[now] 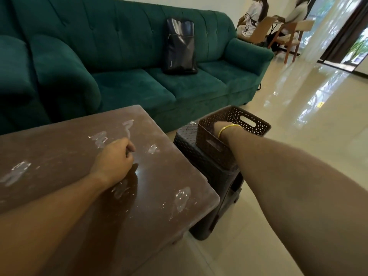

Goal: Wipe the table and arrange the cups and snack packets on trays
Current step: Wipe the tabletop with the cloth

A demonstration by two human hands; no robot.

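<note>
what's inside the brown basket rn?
Only the right hand shows inside the brown basket, reaching down past its rim. The near wall and the hand cover the bottom, so any contents can't be seen.

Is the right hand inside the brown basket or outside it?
Inside: the right hand dips below the brown basket rim, fingers hidden.

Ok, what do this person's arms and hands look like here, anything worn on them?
Both arms are bare as far as the frame shows, no sleeves and no gloves. The right wrist carries a thin gold bangle. The left hand and its wrist show no ring, watch or band. The right hand is mostly hidden inside the brown basket, so any rings there cannot be seen.
</note>
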